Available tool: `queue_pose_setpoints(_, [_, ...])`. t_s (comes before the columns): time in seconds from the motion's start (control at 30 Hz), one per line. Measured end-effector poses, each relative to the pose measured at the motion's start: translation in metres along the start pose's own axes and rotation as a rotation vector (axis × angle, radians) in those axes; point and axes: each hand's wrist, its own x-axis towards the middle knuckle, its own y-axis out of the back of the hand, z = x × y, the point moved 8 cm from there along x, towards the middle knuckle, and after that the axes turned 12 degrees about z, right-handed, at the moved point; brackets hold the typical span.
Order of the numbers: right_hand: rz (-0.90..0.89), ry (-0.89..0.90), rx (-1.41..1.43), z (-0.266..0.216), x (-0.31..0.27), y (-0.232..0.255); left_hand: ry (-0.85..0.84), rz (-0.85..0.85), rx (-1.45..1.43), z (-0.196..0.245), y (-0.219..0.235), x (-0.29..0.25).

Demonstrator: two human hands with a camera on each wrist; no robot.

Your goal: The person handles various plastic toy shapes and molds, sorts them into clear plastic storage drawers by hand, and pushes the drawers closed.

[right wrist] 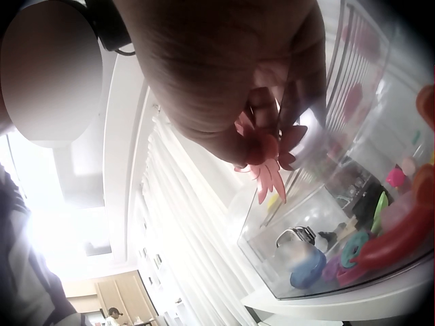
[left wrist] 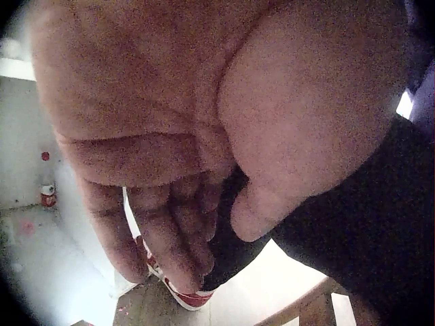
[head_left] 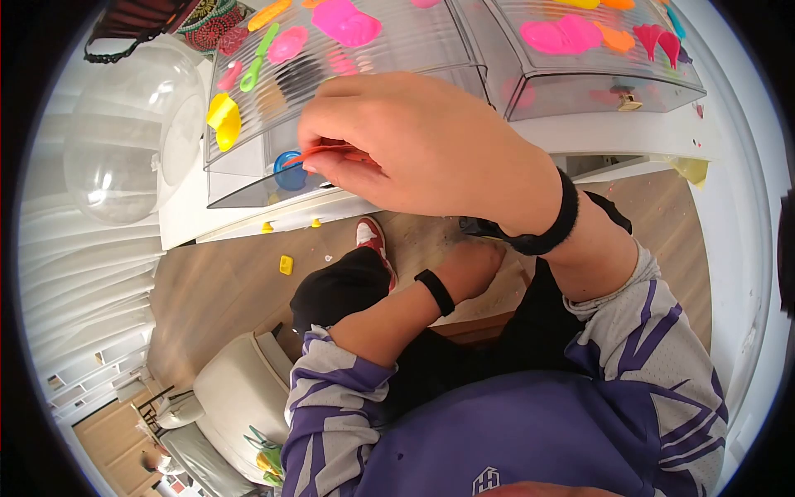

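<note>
My right hand [head_left: 414, 145] is over the front of a clear plastic drawer [head_left: 240, 197]. Its thumb and fingers pinch a thin red plastic piece [head_left: 331, 154]; in the right wrist view this piece [right wrist: 270, 178] shows pointed, leaf-like lobes. Just below it inside the drawer lies a blue round thing [head_left: 290, 171]. The right wrist view shows more in there: a blue piece [right wrist: 309, 269], a teal ring-like piece [right wrist: 354, 250] and a long red piece [right wrist: 401, 241]. Low by the legs hangs my left hand [head_left: 472, 269], its fingers [left wrist: 160, 234] loosely bent with nothing in them.
On top of the clear drawer boxes lie a green spoon [head_left: 260, 58], a yellow piece [head_left: 224, 122] and pink pieces [head_left: 346, 23]. A transparent balloon [head_left: 132, 137] is at the left. On the floor lies a small yellow piece [head_left: 286, 265]. A beige sofa [head_left: 240, 406] stands behind.
</note>
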Motion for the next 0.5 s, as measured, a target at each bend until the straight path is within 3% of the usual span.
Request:
queue_pose_setpoints(0.3, [-0.027, -0.019, -0.013, -0.001, -0.001, 0.001, 0.018, -0.002, -0.003, -0.01, -0.002, 0.001])
queue_pose_setpoints(0.37, [-0.033, -0.02, -0.01, -0.001, -0.002, 0.002, 0.134, -0.224, -0.017, -0.016, -0.013, -0.001])
queue_pose_setpoints(0.4, [-0.041, -0.025, -0.011, -0.001, -0.002, 0.001, 0.133, -0.224, -0.017, -0.016, -0.012, -0.001])
queue_pose_setpoints(0.47, [-0.049, -0.03, -0.013, -0.001, -0.002, 0.001, -0.027, 0.024, -0.023, -0.003, 0.008, 0.004])
queue_pose_setpoints(0.5, [-0.054, -0.03, -0.012, -0.001, -0.002, 0.001, -0.028, 0.024, -0.024, 0.0, 0.014, 0.006])
